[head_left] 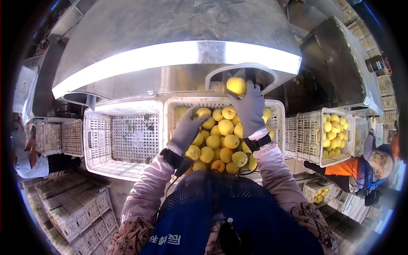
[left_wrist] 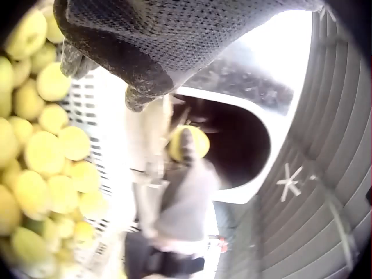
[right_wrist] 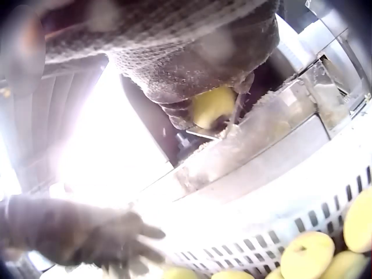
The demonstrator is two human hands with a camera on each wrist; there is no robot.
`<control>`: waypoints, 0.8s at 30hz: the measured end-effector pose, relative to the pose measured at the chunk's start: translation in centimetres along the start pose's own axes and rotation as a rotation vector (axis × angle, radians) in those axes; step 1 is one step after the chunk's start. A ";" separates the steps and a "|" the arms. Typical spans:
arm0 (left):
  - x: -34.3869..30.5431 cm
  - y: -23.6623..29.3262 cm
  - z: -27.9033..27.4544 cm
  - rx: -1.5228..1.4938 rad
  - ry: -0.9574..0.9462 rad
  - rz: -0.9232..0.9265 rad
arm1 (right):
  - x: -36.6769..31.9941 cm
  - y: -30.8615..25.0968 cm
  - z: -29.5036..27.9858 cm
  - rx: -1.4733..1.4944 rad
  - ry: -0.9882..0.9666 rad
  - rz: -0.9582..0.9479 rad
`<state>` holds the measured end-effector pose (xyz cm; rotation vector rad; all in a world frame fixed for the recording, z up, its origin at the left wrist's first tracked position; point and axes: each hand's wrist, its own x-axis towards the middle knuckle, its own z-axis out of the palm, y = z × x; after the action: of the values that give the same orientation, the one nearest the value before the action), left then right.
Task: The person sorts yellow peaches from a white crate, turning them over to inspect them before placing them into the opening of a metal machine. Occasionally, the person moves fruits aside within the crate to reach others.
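My gloved right hand grips a round yellow fruit at the rounded opening in the metal front. In the right wrist view, the same fruit shows beneath the curled glove fingers. My gloved left hand hovers over the left side of a white plastic crate heaped with similar yellow fruit. Its fingers are loosely spread beside a fruit near the crate's back, with nothing held between them. The left wrist view has the left glove above the crate's edge and the right hand's fruit beyond.
A pale rim frames the dark opening in the metal machine. Left of the fruit crate stands another white crate with a few leaves inside. A tilted crate of fruit is at right, near another person. Stacked crates stand lower left.
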<state>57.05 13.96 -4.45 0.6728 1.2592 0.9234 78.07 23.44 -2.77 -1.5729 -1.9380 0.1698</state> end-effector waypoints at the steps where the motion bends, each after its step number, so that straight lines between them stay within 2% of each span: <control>1: -0.2 -2.0 -1.0 0.355 0.128 0.032 | 1.5 -0.5 0.4 -0.073 -0.032 0.077; 2: -0.5 -3.5 -1.6 0.713 0.250 0.052 | 2.6 -0.8 0.9 -0.148 -0.072 0.161; 3: -0.8 -4.2 -1.7 0.821 0.297 0.033 | 3.5 -1.1 1.3 -0.233 -0.024 0.121; 4: -0.7 -4.8 -1.8 0.826 0.284 0.014 | 4.0 -1.5 1.5 -0.202 -0.037 0.204; 6: -0.2 -5.2 -1.0 1.021 0.228 0.105 | 4.5 -1.0 0.9 -0.027 0.041 0.164; 7: -0.4 -4.2 0.0 1.038 0.135 0.105 | 4.5 -1.6 -1.6 0.144 -0.048 0.192; 8: -0.1 -5.2 0.5 0.974 0.083 0.206 | 4.2 -1.9 -3.8 0.319 -0.127 0.227; 9: 0.1 -5.2 1.6 1.004 0.002 0.194 | 3.0 -0.6 -4.0 0.259 -0.036 0.207; 10: 0.3 -5.0 2.7 1.035 -0.077 0.190 | 1.9 -2.4 -7.3 0.541 -0.139 0.351; 11: 0.9 -5.4 3.8 1.034 -0.085 0.191 | 0.4 -1.0 -7.8 0.476 -0.251 0.365; 12: 1.5 -6.2 4.9 1.081 -0.206 0.114 | -1.6 1.8 -7.7 0.407 -0.363 0.377; 13: 2.2 -6.8 5.6 1.126 -0.327 0.035 | -4.5 5.4 -6.5 0.225 -0.373 0.333; 14: 2.8 -7.2 6.0 1.122 -0.330 0.038 | -7.1 8.4 -5.2 0.044 -0.381 0.286; 16: 4.7 -7.6 6.7 1.063 -0.206 0.004 | -9.6 10.0 -5.0 0.253 -0.645 0.423; 17: 5.8 -7.8 6.6 0.808 -0.208 -0.074 | -11.1 11.0 -3.5 0.249 -0.663 0.274; 18: 6.4 -8.1 6.9 0.811 -0.214 -0.078 | -12.1 11.3 -1.6 0.246 -0.677 0.123; 19: 7.0 -8.2 7.1 0.779 -0.151 -0.062 | -12.2 10.5 0.2 0.121 -0.800 0.196; 20: 7.2 -8.4 7.2 0.748 -0.083 -0.047 | -12.2 9.9 1.8 0.130 -0.799 0.196; 22: 7.6 -9.5 7.9 0.830 -0.008 0.012 | -12.1 9.3 4.2 -0.079 -0.700 0.376; 24: 7.8 -10.1 8.3 0.714 0.174 -0.014 | -11.7 10.3 3.3 -0.064 -0.648 0.311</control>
<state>67.59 16.33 -15.19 1.1510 1.7658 0.5093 85.94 16.45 -14.74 -2.0301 -2.1512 0.8438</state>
